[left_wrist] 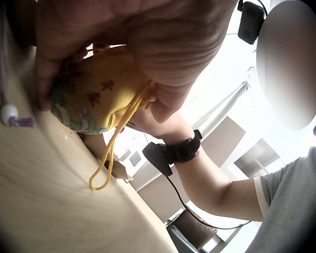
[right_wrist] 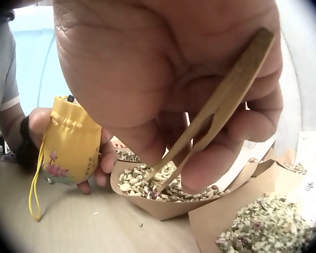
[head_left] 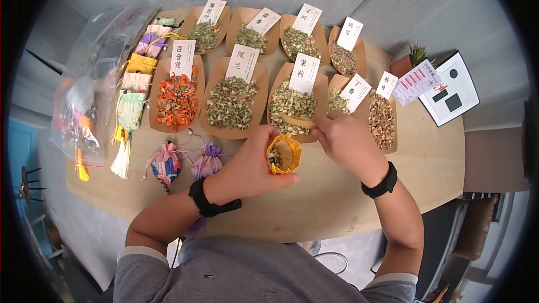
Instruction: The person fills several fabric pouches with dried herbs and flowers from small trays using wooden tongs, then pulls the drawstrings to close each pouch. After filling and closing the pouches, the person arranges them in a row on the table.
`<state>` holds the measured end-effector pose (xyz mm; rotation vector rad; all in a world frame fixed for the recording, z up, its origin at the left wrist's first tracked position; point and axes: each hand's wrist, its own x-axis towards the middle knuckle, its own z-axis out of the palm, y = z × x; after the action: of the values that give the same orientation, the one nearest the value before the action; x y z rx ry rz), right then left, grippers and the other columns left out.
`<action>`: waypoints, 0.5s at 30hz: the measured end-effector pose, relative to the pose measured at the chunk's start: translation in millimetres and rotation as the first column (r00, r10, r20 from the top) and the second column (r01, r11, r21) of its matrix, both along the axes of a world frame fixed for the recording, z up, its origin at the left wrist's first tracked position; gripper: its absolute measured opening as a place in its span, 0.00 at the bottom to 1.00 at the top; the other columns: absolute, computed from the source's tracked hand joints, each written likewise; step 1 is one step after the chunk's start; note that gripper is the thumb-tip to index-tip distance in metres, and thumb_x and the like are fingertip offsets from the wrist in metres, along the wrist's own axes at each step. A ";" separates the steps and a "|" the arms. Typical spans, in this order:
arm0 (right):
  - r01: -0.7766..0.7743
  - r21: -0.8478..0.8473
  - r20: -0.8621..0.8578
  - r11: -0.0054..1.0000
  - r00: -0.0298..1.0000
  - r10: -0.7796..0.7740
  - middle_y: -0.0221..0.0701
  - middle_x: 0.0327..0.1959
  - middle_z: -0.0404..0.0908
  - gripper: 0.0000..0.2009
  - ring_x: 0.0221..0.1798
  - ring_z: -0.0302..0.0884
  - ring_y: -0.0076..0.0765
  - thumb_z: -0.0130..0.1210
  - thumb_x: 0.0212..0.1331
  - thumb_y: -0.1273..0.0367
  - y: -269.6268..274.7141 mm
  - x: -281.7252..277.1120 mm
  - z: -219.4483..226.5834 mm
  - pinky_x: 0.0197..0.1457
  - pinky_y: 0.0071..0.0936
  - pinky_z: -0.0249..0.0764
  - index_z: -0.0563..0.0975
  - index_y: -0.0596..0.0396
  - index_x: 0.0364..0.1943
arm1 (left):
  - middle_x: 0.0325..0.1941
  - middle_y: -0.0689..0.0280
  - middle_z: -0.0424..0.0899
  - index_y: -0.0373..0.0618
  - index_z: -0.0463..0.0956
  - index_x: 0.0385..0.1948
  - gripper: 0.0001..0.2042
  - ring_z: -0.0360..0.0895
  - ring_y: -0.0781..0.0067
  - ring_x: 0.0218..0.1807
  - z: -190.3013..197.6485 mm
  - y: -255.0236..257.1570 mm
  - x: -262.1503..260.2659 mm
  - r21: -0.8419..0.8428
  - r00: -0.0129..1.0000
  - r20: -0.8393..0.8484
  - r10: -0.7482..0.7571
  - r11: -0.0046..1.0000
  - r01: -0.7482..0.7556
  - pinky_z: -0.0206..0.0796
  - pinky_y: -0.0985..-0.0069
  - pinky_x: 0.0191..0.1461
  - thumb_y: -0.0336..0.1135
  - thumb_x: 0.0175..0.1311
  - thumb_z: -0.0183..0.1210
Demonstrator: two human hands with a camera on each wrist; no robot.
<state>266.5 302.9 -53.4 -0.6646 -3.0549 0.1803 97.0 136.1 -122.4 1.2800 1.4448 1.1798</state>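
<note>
Closest to the lens in the right wrist view we recorded the right hand [right_wrist: 166, 79], fingers curled, pinching wooden tongs [right_wrist: 239, 79]. Their arms stood slightly apart, tips down at the pale flakes [right_wrist: 131, 179] in a paper tray [head_left: 323, 81] labelled 茉莉. We found the yellow pouch [right_wrist: 71, 142] gripped by the left hand [head_left: 250, 163], fingers and thumb round its sides, on the person's side of that tray. Its mouth faced up; some loose material [head_left: 279, 160] showed within, too small for us to identify. Pink flowers [right_wrist: 55, 168] were printed on its wall, and a yellow cord [left_wrist: 128, 114] hung from it in a loop. We could not tell whether its base met the table [head_left: 331, 196].

To the right of the 茉莉 tray we noted two narrower trays [head_left: 394, 118], 丁香 and 桂枝; to its left, a tray of green-pink leaf bits [head_left: 230, 104] and one of orange petals [head_left: 178, 98]. Four more trays [head_left: 361, 59], each with a white label card [head_left: 349, 33], formed the back row. Nearer the left arm [head_left: 157, 219] lay a dark-blue patterned pouch [head_left: 165, 165] and a mauve pouch [head_left: 208, 163]. At the table's left we logged a row of small pouches [head_left: 142, 64], a white tassel [head_left: 120, 160] and a clear plastic bag [head_left: 84, 73]. At the right end we noted a potted plant [head_left: 402, 66], a lilac card [head_left: 416, 81] and a white-framed panel [head_left: 460, 92]. Black bands [head_left: 384, 184] circled both arms, and we saw a grey shirt [head_left: 247, 272].
</note>
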 end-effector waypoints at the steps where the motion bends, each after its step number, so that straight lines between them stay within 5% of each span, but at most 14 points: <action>1: -0.004 0.036 0.026 0.999 1.000 0.003 0.37 0.27 0.81 0.08 0.34 0.82 0.49 0.62 0.61 0.68 0.0 0.3 -2.0 0.39 0.44 0.77 0.82 0.57 0.39 | 0.54 0.52 0.72 0.32 0.60 0.58 0.42 0.75 0.65 0.55 0.5 0.1 0.2 0.000 1.000 0.005 -0.001 1.000 0.001 0.71 0.68 0.59 0.43 0.49 0.79; 7: -0.037 0.044 -0.091 0.998 0.995 0.041 0.35 0.26 0.80 0.03 0.32 0.81 0.46 0.59 0.54 0.73 1.1 -2.3 -11.3 0.42 0.43 0.73 0.77 0.55 0.28 | 0.53 0.52 0.72 0.33 0.60 0.58 0.41 0.74 0.64 0.55 1.5 -0.1 0.0 -0.007 1.000 0.008 0.000 1.000 0.000 0.71 0.68 0.59 0.43 0.49 0.79; 10: -0.031 0.063 -0.065 0.998 0.997 0.035 0.35 0.27 0.80 0.02 0.34 0.82 0.45 0.58 0.52 0.75 0.3 -4.1 -9.7 0.41 0.44 0.74 0.76 0.55 0.27 | 0.52 0.61 0.74 0.38 0.62 0.58 0.39 0.74 0.74 0.55 1.7 -0.8 0.3 -0.010 1.000 -0.001 0.015 1.000 -0.015 0.70 0.73 0.60 0.41 0.49 0.80; 15: -0.030 0.051 -0.085 0.998 0.996 0.034 0.36 0.27 0.80 0.02 0.34 0.81 0.47 0.58 0.51 0.76 2.5 -3.9 -4.2 0.41 0.43 0.74 0.75 0.56 0.27 | 0.53 0.61 0.74 0.38 0.62 0.59 0.40 0.74 0.74 0.56 0.3 -0.8 0.4 -0.009 1.000 -0.006 0.026 1.000 -0.026 0.69 0.72 0.61 0.41 0.49 0.80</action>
<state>262.6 305.4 -57.6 -0.5891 -2.9784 0.1298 97.4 135.3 -122.1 1.2637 1.4735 1.1859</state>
